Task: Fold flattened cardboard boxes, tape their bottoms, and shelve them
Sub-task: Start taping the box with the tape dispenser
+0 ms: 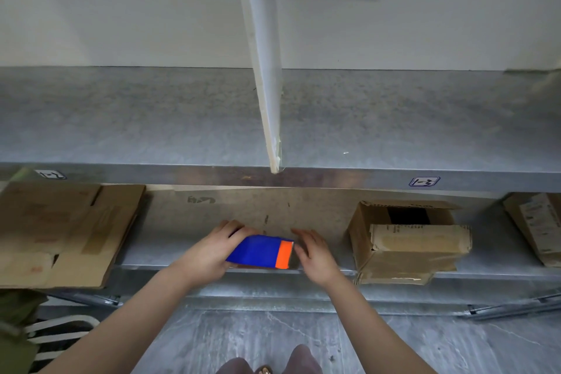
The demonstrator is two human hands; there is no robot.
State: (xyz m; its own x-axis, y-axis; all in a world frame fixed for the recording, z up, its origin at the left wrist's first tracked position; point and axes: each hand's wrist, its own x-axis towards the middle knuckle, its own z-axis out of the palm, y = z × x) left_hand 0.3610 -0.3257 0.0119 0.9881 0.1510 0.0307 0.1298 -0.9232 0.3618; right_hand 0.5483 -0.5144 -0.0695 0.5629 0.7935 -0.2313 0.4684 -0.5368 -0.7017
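A small box with a blue top and an orange end (pixel 260 252) sits at the front edge of the lower metal shelf (pixel 321 266). My left hand (pixel 212 249) grips its left end, fingers curled over the far side. My right hand (pixel 312 252) is at its orange right end with fingers nearly straight, touching or just beside it. A flattened cardboard box (pixel 60 231) lies on the same shelf to the left.
A folded brown carton (pixel 406 240) with loose flaps stands on the lower shelf to the right, another carton (pixel 537 225) at the far right. The upper metal shelf (pixel 151 118) carries a white upright divider (pixel 267 70). Grey floor lies below.
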